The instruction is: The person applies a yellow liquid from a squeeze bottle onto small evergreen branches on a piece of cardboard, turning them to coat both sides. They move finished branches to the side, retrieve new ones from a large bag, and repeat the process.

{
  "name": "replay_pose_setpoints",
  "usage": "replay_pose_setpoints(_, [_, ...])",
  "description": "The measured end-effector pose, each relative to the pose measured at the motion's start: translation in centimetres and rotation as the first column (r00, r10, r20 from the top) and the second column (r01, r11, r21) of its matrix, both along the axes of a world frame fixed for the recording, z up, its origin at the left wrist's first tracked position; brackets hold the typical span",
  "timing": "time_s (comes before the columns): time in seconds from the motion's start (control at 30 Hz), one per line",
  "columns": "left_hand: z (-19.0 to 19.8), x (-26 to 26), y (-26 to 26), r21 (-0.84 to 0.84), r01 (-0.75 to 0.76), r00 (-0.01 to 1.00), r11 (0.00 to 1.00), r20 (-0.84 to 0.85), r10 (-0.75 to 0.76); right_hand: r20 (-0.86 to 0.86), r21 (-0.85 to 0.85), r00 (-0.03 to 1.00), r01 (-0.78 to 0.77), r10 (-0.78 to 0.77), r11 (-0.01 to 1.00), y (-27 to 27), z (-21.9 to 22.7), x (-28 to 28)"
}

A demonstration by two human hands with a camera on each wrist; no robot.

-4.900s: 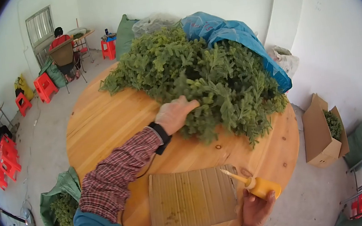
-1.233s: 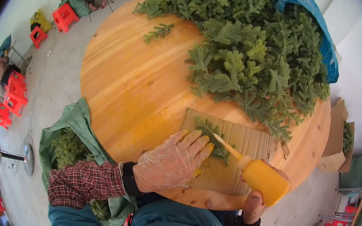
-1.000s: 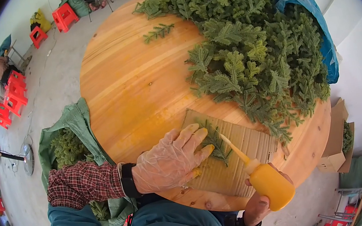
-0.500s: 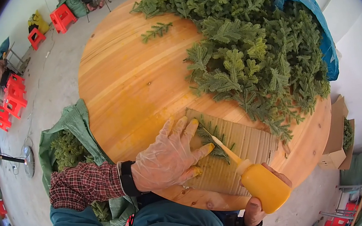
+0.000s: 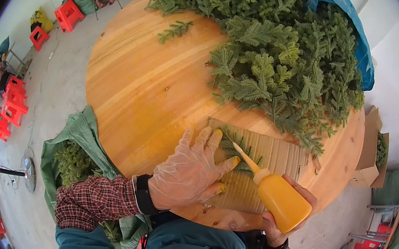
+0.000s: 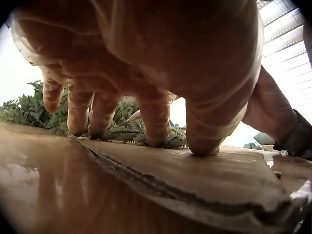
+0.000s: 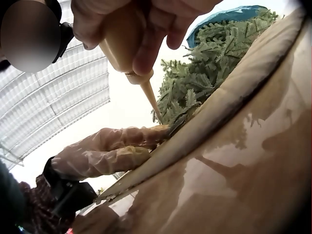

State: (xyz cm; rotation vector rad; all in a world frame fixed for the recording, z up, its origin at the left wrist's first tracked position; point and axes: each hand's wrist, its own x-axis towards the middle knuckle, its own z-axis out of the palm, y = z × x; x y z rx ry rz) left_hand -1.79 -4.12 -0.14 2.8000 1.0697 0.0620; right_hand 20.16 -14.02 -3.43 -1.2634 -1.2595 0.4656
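My left hand (image 5: 183,174), in a clear plastic glove with yellow-stained fingertips, spreads its fingers at the left part of a cardboard sheet (image 5: 282,151). In the left wrist view its fingertips (image 6: 204,146) press down on the cardboard. Beside them a green fir sprig (image 5: 234,142) lies on the sheet, partly covered by the fingers. My right hand (image 5: 272,227) grips a yellow squeeze bottle (image 5: 284,203), tilted with its long nozzle (image 5: 246,158) pointing down at the sprig. In the right wrist view the nozzle tip is close above the gloved fingers.
A large heap of fir branches (image 5: 272,66) spills from a blue bag (image 5: 339,3) across the round wooden table (image 5: 131,93). One loose sprig (image 5: 175,30) lies farther back. A green sack (image 5: 83,131) hangs at the left; a cardboard box (image 5: 370,153) stands at the right.
Since the oldest frame, my left hand has left the branch heap for the cardboard, where a sprig now lies and the sheet is turned. The bottle has tipped down and its nozzle shifts along the sprig.
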Motion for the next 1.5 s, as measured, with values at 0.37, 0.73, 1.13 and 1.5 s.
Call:
replay_pose_setpoints(0.37, [-0.3,0.0,-0.1,-0.005,-0.009,1.000,1.000,-0.005,0.009,0.102,0.039,0.995,0.000,-0.004,0.999,-0.8,0.3,0.6])
replay_pose_setpoints(0.73, [-0.3,0.0,-0.1,0.007,-0.004,0.999,1.000,-0.033,0.005,-0.007,0.022,1.000,0.006,-0.006,1.000,0.1,-0.1,0.1])
replay_pose_setpoints(1.13, [-0.1,-0.1,-0.1,-0.006,-0.002,1.000,1.000,-0.028,0.002,0.039,0.059,0.999,-0.016,0.014,0.998,-0.2,-0.1,0.2])
replay_pose_setpoints(1.5, [-0.2,-0.2,-0.1,0.000,-0.007,1.000,1.000,-0.018,0.007,0.111,0.042,0.994,0.002,-0.007,0.999,-1.4,-0.3,0.8])
